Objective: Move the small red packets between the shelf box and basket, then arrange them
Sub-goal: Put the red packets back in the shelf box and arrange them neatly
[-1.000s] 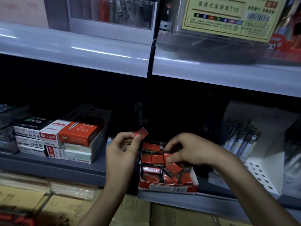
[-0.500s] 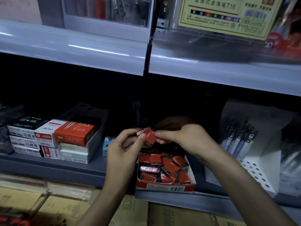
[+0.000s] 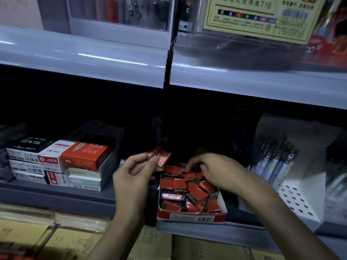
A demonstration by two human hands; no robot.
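A second packet is now being held in the left hand (image 3: 131, 177) beside the first: half a second ago it was being passed across by the right hand (image 3: 212, 169), which is now being put back into the box (image 3: 191, 218). Judged: packets are being gathered one by one, and arranging is not yet being started; no basket is being shown. The held packets (image 3: 159, 156) are being pinched between thumb and curled fingers, raised just above the box's back left corner. The right hand is being reached in from the right, knuckles up, fingers curled onto the back row of loose packets (image 3: 187, 190); whether one is being gripped cannot be told. The box is being kept at the shelf (image 3: 56, 194) edge, loose packets jumbled inside
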